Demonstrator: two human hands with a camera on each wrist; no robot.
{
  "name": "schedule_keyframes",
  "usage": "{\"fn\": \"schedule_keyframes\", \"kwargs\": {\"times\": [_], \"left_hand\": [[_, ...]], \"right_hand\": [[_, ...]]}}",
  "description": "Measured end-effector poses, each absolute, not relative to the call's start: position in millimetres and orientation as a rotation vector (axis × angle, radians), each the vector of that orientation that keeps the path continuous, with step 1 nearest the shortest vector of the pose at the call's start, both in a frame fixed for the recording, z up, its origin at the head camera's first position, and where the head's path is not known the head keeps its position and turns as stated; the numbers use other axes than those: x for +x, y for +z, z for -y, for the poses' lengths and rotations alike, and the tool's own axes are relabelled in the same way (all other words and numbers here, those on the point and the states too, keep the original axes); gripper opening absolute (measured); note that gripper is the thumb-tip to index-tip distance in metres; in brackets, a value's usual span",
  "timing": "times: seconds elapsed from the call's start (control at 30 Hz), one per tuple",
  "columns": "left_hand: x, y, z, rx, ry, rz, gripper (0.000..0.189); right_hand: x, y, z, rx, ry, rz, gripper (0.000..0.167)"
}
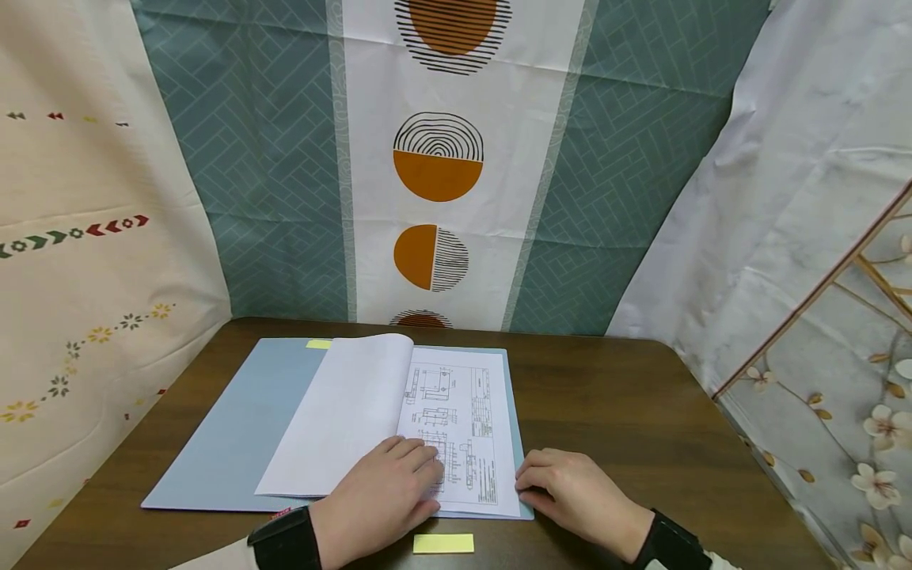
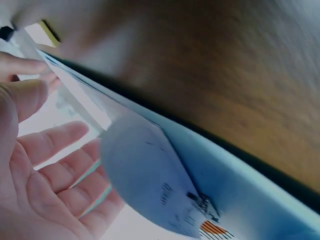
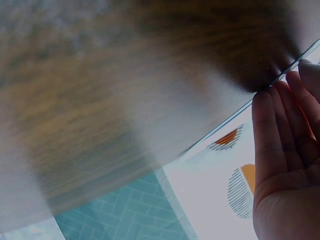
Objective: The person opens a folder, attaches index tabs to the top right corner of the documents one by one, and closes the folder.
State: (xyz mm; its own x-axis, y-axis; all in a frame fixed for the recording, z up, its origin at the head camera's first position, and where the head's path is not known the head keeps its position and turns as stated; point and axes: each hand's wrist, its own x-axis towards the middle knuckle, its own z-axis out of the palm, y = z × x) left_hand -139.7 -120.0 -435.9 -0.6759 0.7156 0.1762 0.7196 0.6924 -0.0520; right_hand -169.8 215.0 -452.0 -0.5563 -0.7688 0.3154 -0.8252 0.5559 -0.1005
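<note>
A light blue folder (image 1: 207, 443) lies spread flat on the table with printed sheets inside. One white sheet (image 1: 342, 412) is turned over to the left and bulges near the fold. The exposed right-hand page (image 1: 488, 495) carries technical line drawings. My left hand (image 1: 388, 491) rests over the lower left part of that page, its fingers loosely extended. In the left wrist view, a metal clip (image 2: 204, 206) shows by the curved paper. At the folder's right edge, the fingertips of my right hand (image 1: 573, 495) touch the border, and the right wrist view shows these fingers nearly straight.
A yellow sticky strip (image 1: 443, 544) lies on the wooden table (image 1: 598, 404) in front of the folder. Another yellow tab (image 1: 318, 343) sits at the folder's top edge. Patterned cloth (image 1: 285, 158) hangs behind the table and on both sides.
</note>
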Motion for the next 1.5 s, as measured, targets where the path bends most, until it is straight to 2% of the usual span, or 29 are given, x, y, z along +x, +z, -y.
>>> {"fn": "schedule_keyframes", "kwargs": {"times": [0.23, 0.53, 1.5], "left_hand": [[-129.8, -432.1, 115.5, -1.288, -0.141, 2.747, 0.037], [-122.9, -440.1, 111.4, -1.361, -0.067, 2.615, 0.039], [-120.6, -448.5, 111.3, -1.326, -0.049, 2.708, 0.027]], "right_hand": [[-169.6, -451.2, -215.1, 1.324, 0.358, 2.598, 0.017], [-169.2, -450.4, -214.9, 1.323, 0.368, 2.607, 0.017], [-168.6, -447.6, -214.0, 1.31, 0.385, 2.651, 0.016]]}}
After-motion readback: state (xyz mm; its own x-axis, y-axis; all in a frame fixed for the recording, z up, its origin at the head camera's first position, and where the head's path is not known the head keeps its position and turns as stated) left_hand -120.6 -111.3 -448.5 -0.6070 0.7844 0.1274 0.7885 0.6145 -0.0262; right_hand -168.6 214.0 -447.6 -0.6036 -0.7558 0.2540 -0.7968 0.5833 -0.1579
